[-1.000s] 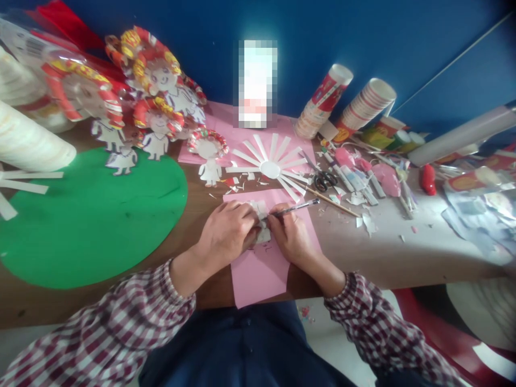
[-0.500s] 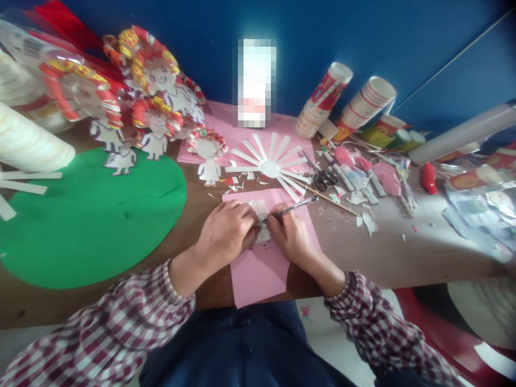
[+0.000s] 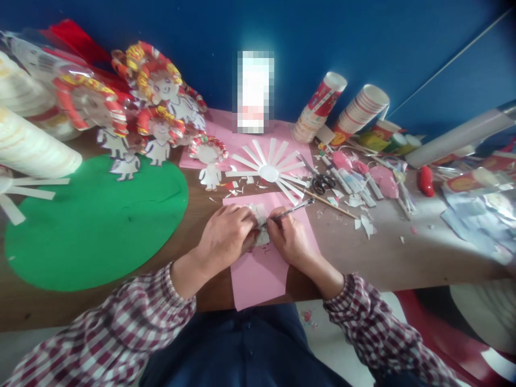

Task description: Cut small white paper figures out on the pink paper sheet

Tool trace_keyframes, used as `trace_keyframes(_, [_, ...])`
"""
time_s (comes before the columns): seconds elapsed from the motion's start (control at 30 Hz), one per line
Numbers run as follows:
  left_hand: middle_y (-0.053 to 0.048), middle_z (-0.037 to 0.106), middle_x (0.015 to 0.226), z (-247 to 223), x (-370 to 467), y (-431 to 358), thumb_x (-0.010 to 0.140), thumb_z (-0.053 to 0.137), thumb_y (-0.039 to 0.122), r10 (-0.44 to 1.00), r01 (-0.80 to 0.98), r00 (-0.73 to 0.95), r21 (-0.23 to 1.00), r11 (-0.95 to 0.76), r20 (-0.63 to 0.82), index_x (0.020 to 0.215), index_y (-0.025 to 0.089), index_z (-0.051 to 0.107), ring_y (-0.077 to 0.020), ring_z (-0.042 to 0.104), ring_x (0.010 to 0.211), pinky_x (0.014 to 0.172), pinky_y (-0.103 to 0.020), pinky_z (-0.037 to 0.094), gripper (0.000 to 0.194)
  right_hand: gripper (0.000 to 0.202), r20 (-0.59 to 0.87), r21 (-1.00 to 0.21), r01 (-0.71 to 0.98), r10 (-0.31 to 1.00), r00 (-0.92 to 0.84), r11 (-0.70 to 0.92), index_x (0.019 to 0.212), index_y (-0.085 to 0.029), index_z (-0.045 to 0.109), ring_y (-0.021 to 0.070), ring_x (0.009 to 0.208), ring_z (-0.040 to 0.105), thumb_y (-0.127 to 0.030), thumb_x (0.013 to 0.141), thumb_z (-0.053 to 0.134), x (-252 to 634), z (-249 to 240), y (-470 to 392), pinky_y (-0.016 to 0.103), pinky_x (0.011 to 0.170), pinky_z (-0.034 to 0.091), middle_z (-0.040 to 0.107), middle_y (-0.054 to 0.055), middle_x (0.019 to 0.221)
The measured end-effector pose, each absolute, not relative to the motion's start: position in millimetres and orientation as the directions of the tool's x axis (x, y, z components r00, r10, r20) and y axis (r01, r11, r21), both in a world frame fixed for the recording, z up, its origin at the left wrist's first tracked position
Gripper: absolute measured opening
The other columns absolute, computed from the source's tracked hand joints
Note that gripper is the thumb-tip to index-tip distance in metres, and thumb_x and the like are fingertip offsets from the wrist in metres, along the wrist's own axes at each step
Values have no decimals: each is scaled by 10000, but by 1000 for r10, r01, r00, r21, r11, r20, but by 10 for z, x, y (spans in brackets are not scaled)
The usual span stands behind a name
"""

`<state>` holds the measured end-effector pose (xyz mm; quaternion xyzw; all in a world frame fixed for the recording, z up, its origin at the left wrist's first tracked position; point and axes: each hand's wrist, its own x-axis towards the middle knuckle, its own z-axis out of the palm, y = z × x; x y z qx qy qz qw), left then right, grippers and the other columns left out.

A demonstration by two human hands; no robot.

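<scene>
My right hand (image 3: 291,236) is closed around a slim pen (image 3: 296,207), its tip pointing at a small white paper cutout (image 3: 261,236). My left hand (image 3: 230,230) lies over the cutout's left side, fingers curled down on it; the thumb and fingertips are mostly hidden. Beneath both hands is a sheet of pink paper (image 3: 258,285), with a few dark marks by the cutout. Just beyond the sheet lies a white paper cup cut into spread strips (image 3: 268,173). A small paper doll (image 3: 210,174) with a ringed head lies to its left.
A green oval sheet (image 3: 100,231) covers the table's left side, with several paper dolls (image 3: 157,148) behind it. Black-handled scissors (image 3: 323,183), a wooden stick (image 3: 334,206), markers and paper scraps lie right. Stacked paper cups (image 3: 360,115) and a glowing phone (image 3: 253,91) stand at the back.
The camera view has tilted slightly, so the background sits a little lower. Both hands stay in place on the cutout; the pen's upper end has shifted slightly left and down.
</scene>
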<state>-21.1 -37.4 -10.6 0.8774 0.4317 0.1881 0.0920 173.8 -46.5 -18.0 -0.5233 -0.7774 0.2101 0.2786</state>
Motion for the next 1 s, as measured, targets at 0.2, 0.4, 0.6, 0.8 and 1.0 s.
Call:
trace_keyframes(0.2, [-47,664,984,-100,-213,-369,919,586,263,790,723,561,319,-613,248,956,187,686,-232,595,964,844,-387,486,131,88,213,-612,701,930,-301,367,981,-194,497,210,679,650,-257,968,437,1740,-181,-466,287,632,481,646,67,791])
trace_keyframes(0.4, [-49,657,970,-109,-216,-373,922,583,273,785,713,565,328,-619,254,957,188,687,-230,589,963,850,-384,480,139,89,221,-605,704,928,-299,371,985,-194,500,211,674,644,-252,959,437,1738,-185,-464,285,623,476,642,63,769])
trace_keyframes(0.6, [-50,649,955,-103,-217,-376,919,582,260,785,707,568,341,-620,248,974,189,684,-228,582,961,860,-380,479,136,91,222,-576,718,920,-322,391,987,-192,497,214,676,642,-246,959,429,1745,-176,-465,287,617,467,636,66,773])
trace_keyframes(0.8, [-49,646,951,-102,-210,-368,917,583,259,789,712,568,340,-614,234,975,187,680,-231,582,963,872,-382,479,134,66,231,-643,671,929,-290,370,965,-206,484,194,666,625,-245,956,431,1740,-186,-464,276,630,471,612,40,755])
trace_keyframes(1.0, [-52,646,950,-112,-213,-369,920,578,261,785,706,570,346,-618,240,959,187,681,-230,581,962,871,-383,479,133,69,202,-636,689,937,-287,348,966,-206,490,216,704,643,-253,952,441,1735,-165,-467,287,638,468,621,54,762])
